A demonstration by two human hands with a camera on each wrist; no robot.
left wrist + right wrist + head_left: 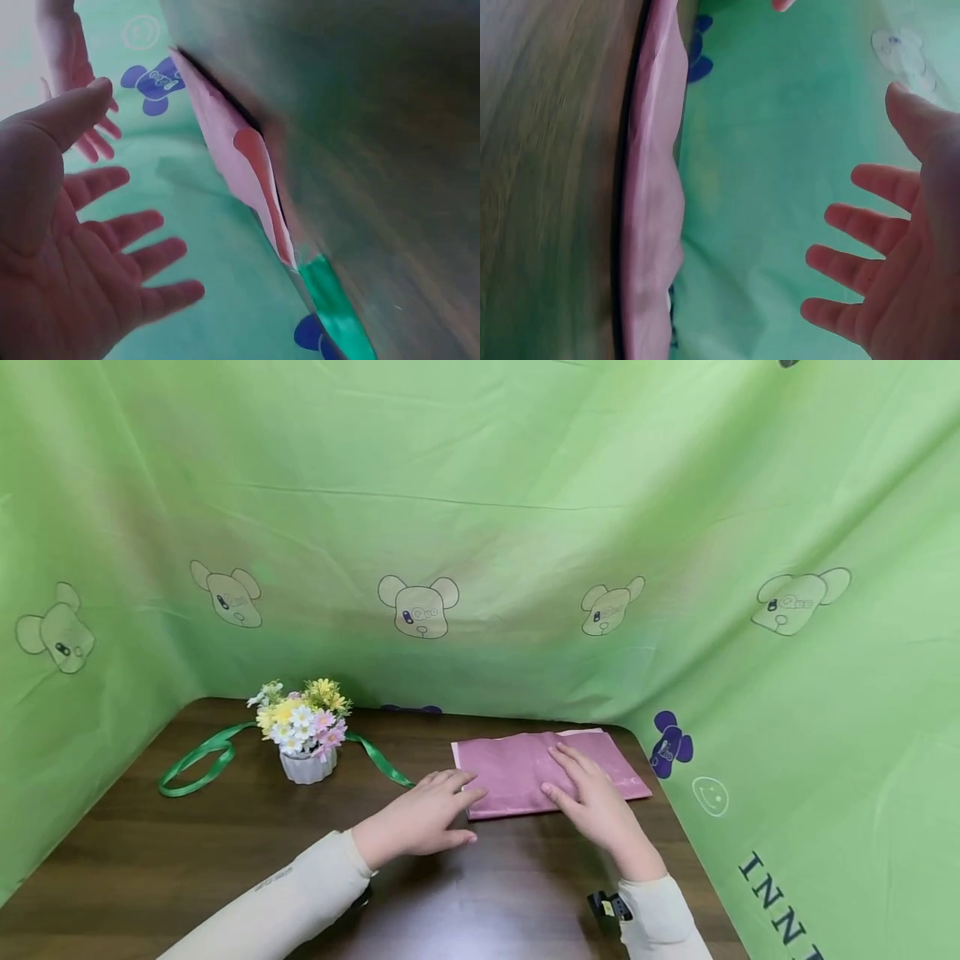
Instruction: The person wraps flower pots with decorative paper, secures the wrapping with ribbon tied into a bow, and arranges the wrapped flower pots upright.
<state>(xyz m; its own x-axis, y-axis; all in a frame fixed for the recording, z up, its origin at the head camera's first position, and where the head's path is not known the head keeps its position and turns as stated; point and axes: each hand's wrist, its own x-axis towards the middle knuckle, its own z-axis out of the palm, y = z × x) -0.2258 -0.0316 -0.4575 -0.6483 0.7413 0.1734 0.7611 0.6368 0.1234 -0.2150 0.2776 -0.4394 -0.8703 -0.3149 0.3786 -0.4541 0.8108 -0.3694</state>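
Observation:
A flat, folded pink sheet of wrapping paper (510, 772) lies at the back right of the table, paler along its edges. My left hand (423, 814) hovers near its left end, fingers spread and holding nothing. Over the paper's right half is my right hand (600, 806), also with fingers apart. Both wrist views show space between the palms and the paper. In the left wrist view, a loose opening with a red-orange inside shows at the end of the pink paper (217, 139). A green ribbon (337, 307) runs up to that end.
At the back left stands a small white ribbed pot (309, 767) of yellow, white and pink flowers (303, 718). The green ribbon (183, 785) passes behind it and loops on the left. Green cloth (517, 552) with bear prints encloses the brown table (247, 835).

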